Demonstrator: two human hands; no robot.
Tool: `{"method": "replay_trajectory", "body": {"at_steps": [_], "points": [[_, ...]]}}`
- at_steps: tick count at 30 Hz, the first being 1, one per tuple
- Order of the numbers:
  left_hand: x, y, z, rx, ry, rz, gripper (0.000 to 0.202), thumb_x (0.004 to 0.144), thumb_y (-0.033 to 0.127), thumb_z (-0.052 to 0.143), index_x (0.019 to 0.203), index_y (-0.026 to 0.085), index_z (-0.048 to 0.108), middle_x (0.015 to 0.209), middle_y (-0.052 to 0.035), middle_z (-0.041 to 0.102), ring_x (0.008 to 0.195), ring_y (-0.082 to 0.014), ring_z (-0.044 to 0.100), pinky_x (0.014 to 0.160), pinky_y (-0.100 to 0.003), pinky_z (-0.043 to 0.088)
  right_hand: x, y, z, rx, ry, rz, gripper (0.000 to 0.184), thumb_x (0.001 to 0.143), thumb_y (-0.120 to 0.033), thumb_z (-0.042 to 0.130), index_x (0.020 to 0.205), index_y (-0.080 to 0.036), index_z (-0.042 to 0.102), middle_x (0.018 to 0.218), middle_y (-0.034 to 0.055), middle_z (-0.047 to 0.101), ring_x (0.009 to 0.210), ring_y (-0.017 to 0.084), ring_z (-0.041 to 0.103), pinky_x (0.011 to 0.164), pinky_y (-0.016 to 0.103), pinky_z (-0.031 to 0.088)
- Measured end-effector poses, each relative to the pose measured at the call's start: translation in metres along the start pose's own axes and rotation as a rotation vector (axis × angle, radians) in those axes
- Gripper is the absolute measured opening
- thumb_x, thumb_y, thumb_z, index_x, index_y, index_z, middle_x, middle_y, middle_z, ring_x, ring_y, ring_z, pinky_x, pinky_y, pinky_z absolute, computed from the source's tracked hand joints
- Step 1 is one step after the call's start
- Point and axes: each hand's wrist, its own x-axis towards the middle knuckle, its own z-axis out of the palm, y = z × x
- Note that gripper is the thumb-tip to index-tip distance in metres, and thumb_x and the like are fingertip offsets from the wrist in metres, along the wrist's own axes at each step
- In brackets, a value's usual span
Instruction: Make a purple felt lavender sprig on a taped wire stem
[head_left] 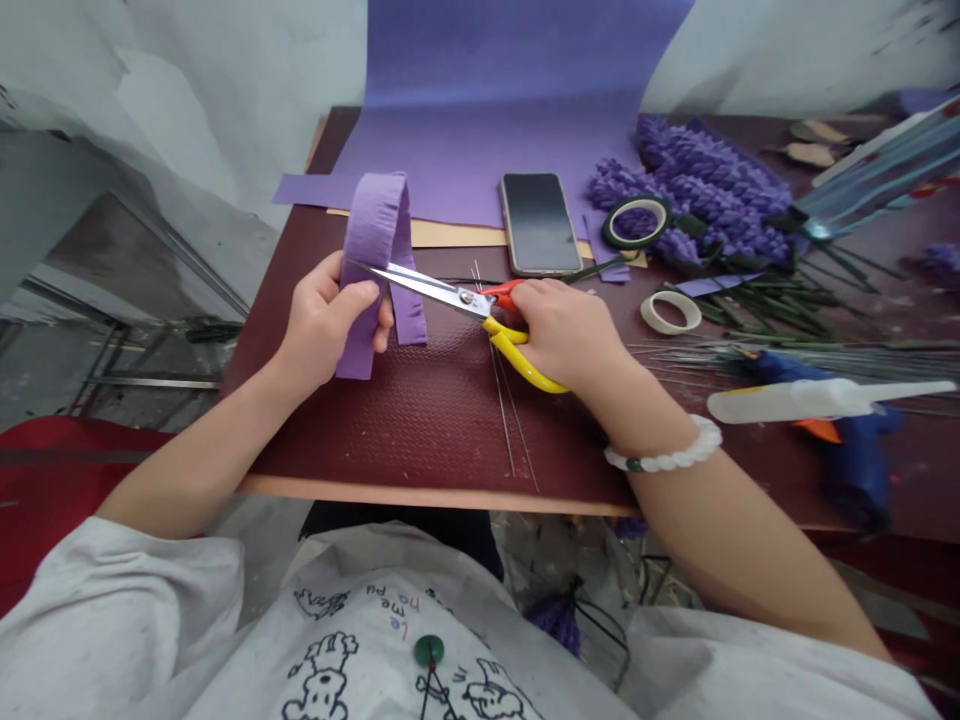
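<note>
Two hands work over a dark red pebbled board [420,440]. At the left, the left hand [326,325] holds a looped purple crepe paper strip [373,270], its thumb pressed on the front and its fingers together behind. The strip arches upward from the hand near the middle of the board. Steel scissors [427,290] reach across the strip from the right at nine o'clock, their blades a narrow V. The right hand [566,335] has its fingers curled and clamped around the yellow and orange scissor handles [510,350]. Two thin wires [502,400] lie on the board below them, at six o'clock from the scissors. At twelve o'clock from the right hand, a phone [536,222] rests on a lilac paper sheet [480,140]. A white beaded bracelet [664,447] circles the right wrist. Farther right, at two o'clock, sit a green tape roll [636,222], purple flower spikes [694,190], a masking tape roll [670,312] and green wire stems [765,305]. At three o'clock lies a blue hot glue gun [855,440] with a white glue stick [817,400].
</note>
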Motion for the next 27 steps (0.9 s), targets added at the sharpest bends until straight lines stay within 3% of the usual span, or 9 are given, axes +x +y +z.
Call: {"method": "replay_trajectory", "body": {"at_steps": [7,17,27], "points": [[0.001,0.004,0.001,0.003,0.037,0.019,0.006,0.073,0.019,0.056,0.073,0.018,0.050,0.058,0.0037,0.062,0.039,-0.0081,0.056,0.039,-0.020,0.046,-0.001,0.006,0.003,0.039,0.018,-0.072,0.043,0.086,-0.048,0.036,0.094,-0.012,0.058,0.094,0.0170,0.062,0.087,0.029,0.054,0.071,0.036,0.038],[-0.001,0.006,-0.002,0.100,0.030,-0.023,0.007,0.076,0.016,0.056,0.071,0.017,0.052,0.060,0.0016,0.066,0.040,-0.0083,0.057,0.041,-0.020,0.047,-0.001,-0.002,-0.006,-0.004,-0.113,0.094,0.040,0.081,-0.051,0.042,0.090,-0.016,0.059,0.076,0.0103,0.066,0.061,0.022,0.054,0.054,0.029,0.020],[0.001,0.000,-0.002,0.122,0.019,-0.015,0.011,0.079,0.020,0.059,0.073,0.019,0.049,0.059,0.0026,0.063,0.040,-0.0073,0.055,0.041,-0.019,0.046,-0.001,-0.003,-0.007,-0.035,-0.129,0.119,0.044,0.081,-0.053,0.039,0.092,-0.016,0.061,0.075,0.0119,0.066,0.058,0.023,0.055,0.054,0.029,0.019]]}}
